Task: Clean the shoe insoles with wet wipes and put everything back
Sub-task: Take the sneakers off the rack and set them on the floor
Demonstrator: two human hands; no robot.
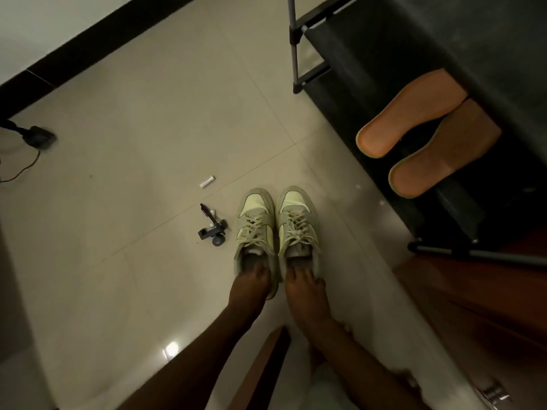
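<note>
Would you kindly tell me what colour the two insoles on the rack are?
Orange insoles, clearest in the head view.

We cannot read any text, brand, number or sign in this view. The two pale sneakers (276,229) at the lower centre of the frame show no logo that we can make out. The small white tube (207,182) on the floor, a little left of centre, and the dark gadget (213,226) just left of the sneakers carry only pale patches, too small and blurred to read. The orange insoles (426,128) at the upper right show no print.
</note>
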